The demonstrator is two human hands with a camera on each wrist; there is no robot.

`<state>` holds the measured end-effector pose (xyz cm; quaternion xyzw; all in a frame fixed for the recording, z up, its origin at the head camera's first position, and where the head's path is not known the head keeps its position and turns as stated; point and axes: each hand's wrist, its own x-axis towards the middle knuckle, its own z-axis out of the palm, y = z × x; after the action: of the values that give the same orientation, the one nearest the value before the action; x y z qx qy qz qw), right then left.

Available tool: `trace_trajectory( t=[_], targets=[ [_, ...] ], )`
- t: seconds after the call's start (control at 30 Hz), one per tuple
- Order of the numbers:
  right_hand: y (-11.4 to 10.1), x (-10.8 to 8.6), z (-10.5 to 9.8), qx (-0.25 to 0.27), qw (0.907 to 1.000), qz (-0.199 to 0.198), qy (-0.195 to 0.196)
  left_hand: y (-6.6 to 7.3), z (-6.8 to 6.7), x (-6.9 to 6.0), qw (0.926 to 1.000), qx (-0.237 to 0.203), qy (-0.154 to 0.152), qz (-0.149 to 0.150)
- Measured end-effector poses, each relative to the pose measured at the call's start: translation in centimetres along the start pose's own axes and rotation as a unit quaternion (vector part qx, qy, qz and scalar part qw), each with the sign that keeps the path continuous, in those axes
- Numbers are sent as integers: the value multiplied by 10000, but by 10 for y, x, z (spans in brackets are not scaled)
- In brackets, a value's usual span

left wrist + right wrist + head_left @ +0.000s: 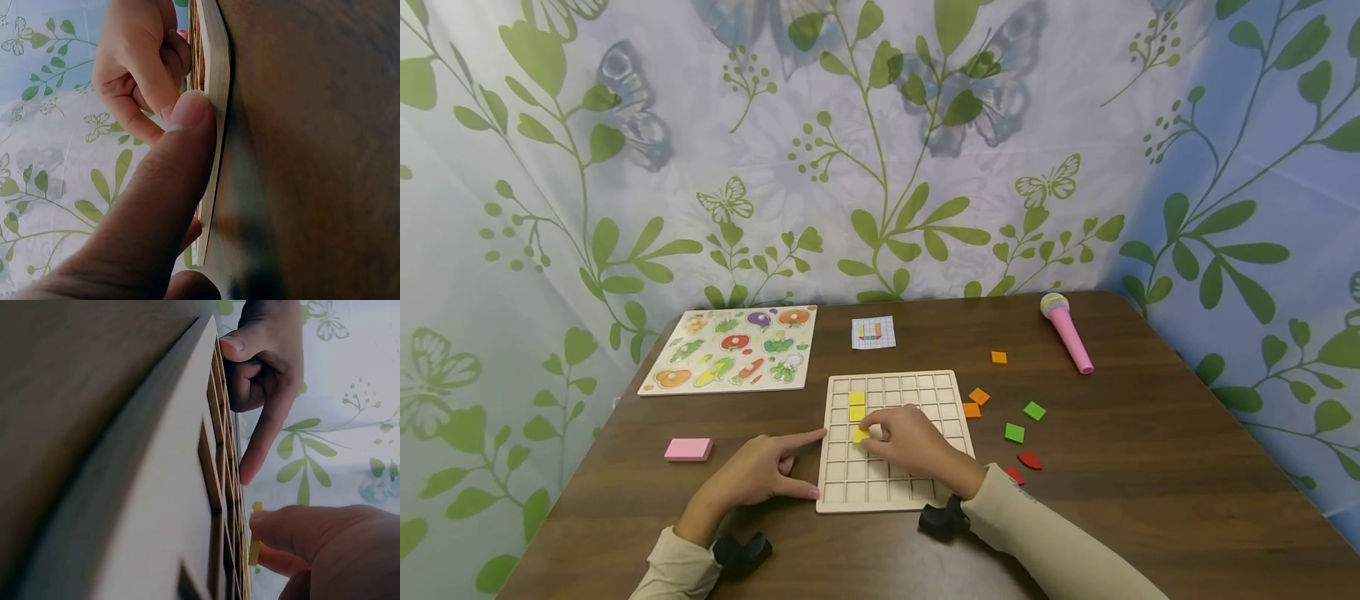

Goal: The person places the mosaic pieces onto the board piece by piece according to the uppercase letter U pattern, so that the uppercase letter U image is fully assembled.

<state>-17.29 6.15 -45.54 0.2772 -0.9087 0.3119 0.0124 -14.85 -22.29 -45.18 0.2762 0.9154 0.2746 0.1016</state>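
Lying far L on the surface [1150,467], by its L edge, is a veg picture board [727,350]; nearer me, a pink block [688,450] sits on its own w/ room all round.

Next, my L hand [760,468]: forefinger & thumb stretched out, tips on the L edge of the grid board [877,492], nothing grasped. Board lies flat, approx mid-surface, a strip of wood in front of its near edge. Beyond its far edge, a small picture card [873,332] lies w/ a gap b/w.

On the grid, close to the L edge, 2 yellow tiles [857,398] sit in one col., one behind the other. Just nearer me, my R hand [913,442] grasps a third yellow tile [861,435] b/w thumb & finger, over the grid; can't tell if it touches wood.

R of the board: 3 orange tiles [979,396], one right beside the R edge, one well back; 2 red tiles [1030,460], one by my sleeve [1060,537]; 2 green tiles [1014,432], apart. Far R, a pink mic [1071,337] lies slanted, head twd the back edge, w/ some room b/w it & the surface's R edge.
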Motion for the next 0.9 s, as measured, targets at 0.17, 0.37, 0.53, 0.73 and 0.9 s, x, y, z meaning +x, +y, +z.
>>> trace_trajectory(
  t=[0.17,0.37,0.53,0.73,0.9],
  targets=[
    [-1,3,4,-130,9999,17,74,1,0,0,10000,-51,-15,4],
    [1,4,6,-198,9997,-73,147,2,-1,-1,10000,4,-13,8],
    [1,5,10,-322,9993,-49,164,1,-1,0,10000,20,-42,-16],
    [1,6,14,-577,9982,54,149,0,-1,0,9999,3,-66,-79],
    [2,5,15,-650,9978,86,126,2,-1,0,10000,15,-61,-75]
  ],
)
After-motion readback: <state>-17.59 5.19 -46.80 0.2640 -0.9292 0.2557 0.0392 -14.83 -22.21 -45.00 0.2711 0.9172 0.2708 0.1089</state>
